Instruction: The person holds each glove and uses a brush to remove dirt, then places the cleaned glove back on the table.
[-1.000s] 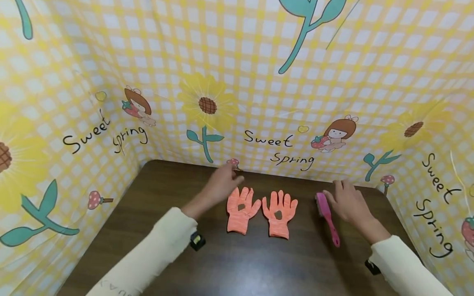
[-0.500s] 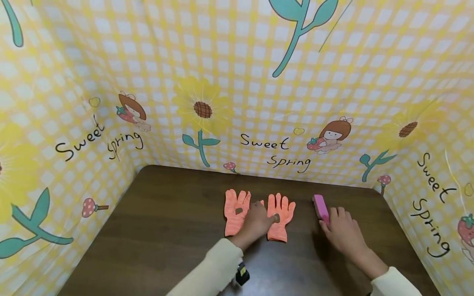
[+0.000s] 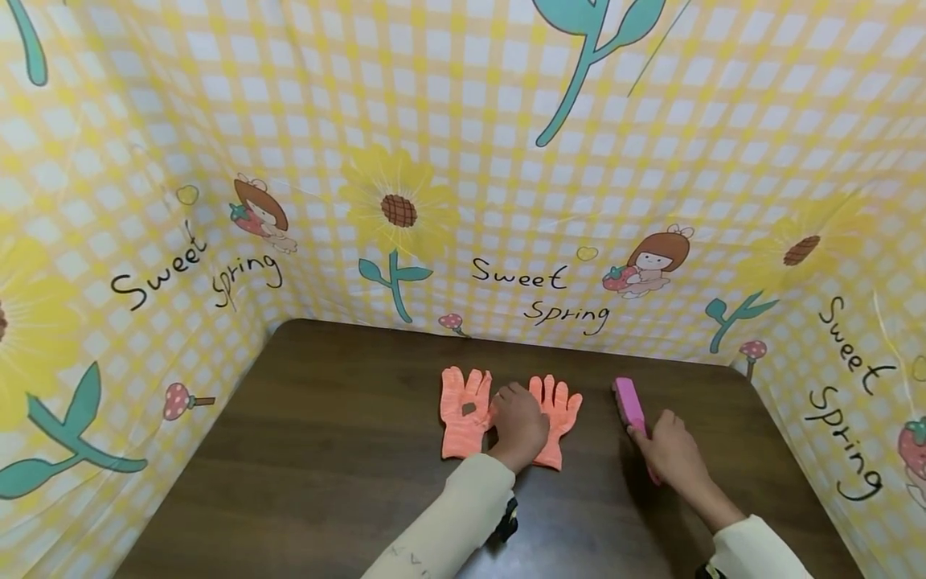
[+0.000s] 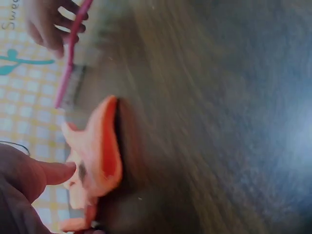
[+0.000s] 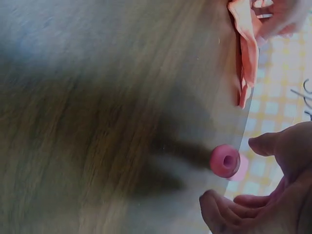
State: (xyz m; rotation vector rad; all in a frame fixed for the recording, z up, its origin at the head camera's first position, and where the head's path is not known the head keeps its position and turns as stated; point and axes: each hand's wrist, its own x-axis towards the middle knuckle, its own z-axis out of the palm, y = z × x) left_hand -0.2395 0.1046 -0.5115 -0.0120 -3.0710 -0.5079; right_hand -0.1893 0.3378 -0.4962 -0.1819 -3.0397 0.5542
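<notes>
Two orange gloves lie flat, fingers pointing away from me: the left glove (image 3: 459, 434) and the right glove (image 3: 555, 426). Brown patches mark their palms. My left hand (image 3: 522, 422) covers the thumb side of the right glove. In the left wrist view its straight thumb (image 4: 61, 173) meets the glove's palm by the patch; its other fingers are mostly hidden. A pink brush (image 3: 628, 402) lies right of the gloves, bristles toward the table. My right hand (image 3: 673, 458) is around its handle, with gaps visible between thumb, fingers and handle (image 5: 225, 161) in the right wrist view.
The dark wooden table (image 3: 325, 450) carries these things near its far side. Behind and to both sides hangs a yellow checked cloth (image 3: 506, 201) with printed flowers. A small black device (image 3: 508, 519) sits at my left wrist.
My left hand has come from beyond the left glove to the right glove's thumb side. My right hand has moved from beside the brush head down to its handle.
</notes>
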